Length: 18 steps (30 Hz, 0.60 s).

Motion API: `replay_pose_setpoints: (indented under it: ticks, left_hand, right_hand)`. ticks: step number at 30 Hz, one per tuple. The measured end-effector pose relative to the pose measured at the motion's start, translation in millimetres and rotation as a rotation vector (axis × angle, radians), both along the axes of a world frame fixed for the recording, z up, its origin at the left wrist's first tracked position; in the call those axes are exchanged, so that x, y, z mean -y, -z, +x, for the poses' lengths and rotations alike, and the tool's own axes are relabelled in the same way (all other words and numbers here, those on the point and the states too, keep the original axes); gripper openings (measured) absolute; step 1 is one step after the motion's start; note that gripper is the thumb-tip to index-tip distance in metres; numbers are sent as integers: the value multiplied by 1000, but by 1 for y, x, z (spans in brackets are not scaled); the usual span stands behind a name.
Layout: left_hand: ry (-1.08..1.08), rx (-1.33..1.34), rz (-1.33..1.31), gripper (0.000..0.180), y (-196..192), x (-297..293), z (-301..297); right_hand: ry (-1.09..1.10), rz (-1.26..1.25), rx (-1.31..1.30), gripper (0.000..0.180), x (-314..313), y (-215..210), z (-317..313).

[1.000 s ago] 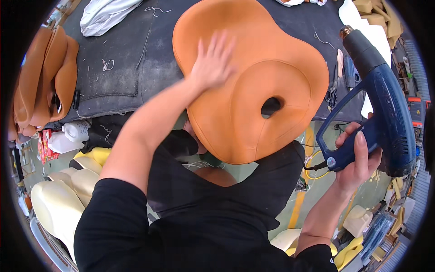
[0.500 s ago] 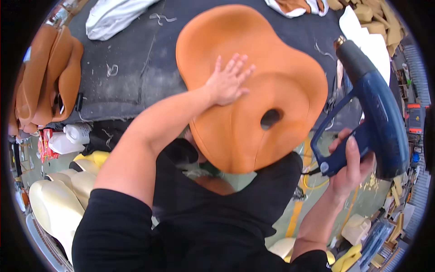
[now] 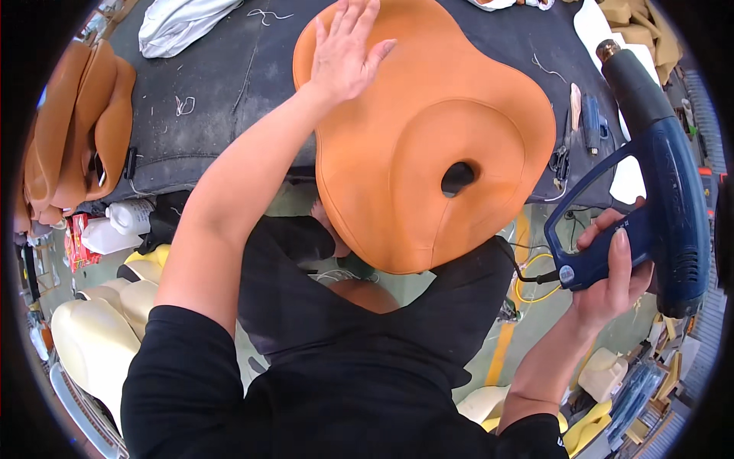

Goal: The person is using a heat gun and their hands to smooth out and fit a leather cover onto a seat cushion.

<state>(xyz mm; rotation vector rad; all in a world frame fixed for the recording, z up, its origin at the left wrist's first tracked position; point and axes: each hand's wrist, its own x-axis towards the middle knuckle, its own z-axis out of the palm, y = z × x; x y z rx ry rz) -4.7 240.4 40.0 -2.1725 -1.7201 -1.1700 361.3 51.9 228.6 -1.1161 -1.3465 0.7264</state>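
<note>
Compared with the earlier frame, our left hand (image 3: 342, 65) lies farther up the orange cushion (image 3: 428, 130), near its far left lobe, and the heat gun (image 3: 677, 206) in our right hand (image 3: 608, 287) sits farther out to the right. Our left fingers are lightly spread and hold nothing; we cannot tell whether they press the cover or only skim it. Our right fingers wrap the gun's handle, with its nozzle pointing up and away beyond them. The cushion stretches from under our left fingers down and right, across the near edge of the dark worktop (image 3: 191, 99), its hole between our two hands. White cloth (image 3: 187, 27) lies left of our left fingers; scissors (image 3: 560, 164) lie beyond and left of our right ones.

We judge the cushion light for its bulk, springy inside, its smooth cover a bit slippery and easily marked by heat. The rim below our left fingers, or the hole's edge, should give the surest hold.
</note>
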Motion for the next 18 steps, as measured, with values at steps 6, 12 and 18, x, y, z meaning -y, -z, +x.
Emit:
replay_pose_setpoints:
  ticks: [6, 12, 18]
  left_hand:
    - [68, -192, -270, 82, 72, 56, 4]
    - [11, -121, -54, 76, 22, 26, 0]
    - [36, -332, -367, 74, 62, 59, -7]
  right_hand:
    - [30, -60, -70, 53, -6, 7, -20]
    - [8, -4, 47, 52, 1, 1, -12]
    - [62, -32, -18, 55, -2, -1, -19]
